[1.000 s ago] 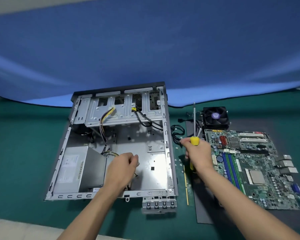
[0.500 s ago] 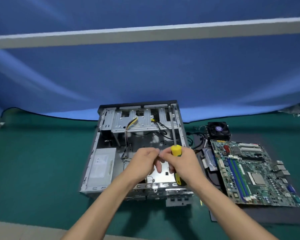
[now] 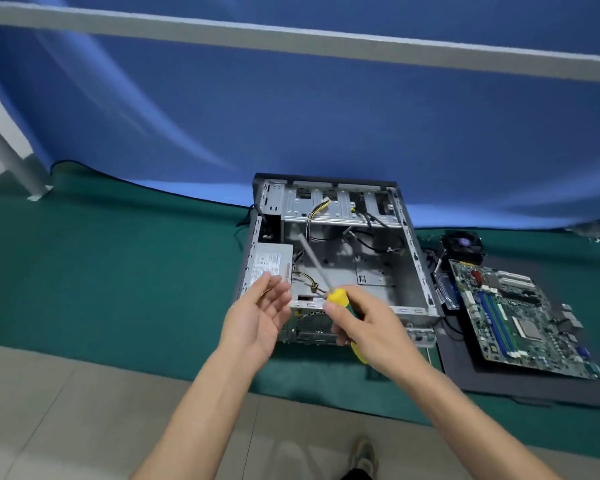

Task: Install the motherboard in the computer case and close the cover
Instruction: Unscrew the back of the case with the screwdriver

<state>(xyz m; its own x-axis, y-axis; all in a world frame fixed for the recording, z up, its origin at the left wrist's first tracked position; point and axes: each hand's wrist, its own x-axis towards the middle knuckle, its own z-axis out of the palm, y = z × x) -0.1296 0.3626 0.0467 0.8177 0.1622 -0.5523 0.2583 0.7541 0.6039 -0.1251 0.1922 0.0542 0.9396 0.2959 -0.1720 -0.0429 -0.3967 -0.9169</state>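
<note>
A yellow-handled screwdriver (image 3: 329,289) is gripped in the right hand (image 3: 371,332) above the near edge of the open computer case (image 3: 388,271), its shaft angled over the case interior. The left hand (image 3: 257,317) is held palm-up with fingers relaxed, just left of the handle. The motherboard (image 3: 520,317) is laid on a dark mat (image 3: 465,372) right of the case

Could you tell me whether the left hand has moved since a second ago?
Yes. The left hand has come out of the computer case and is now open before its near-left corner.
</note>
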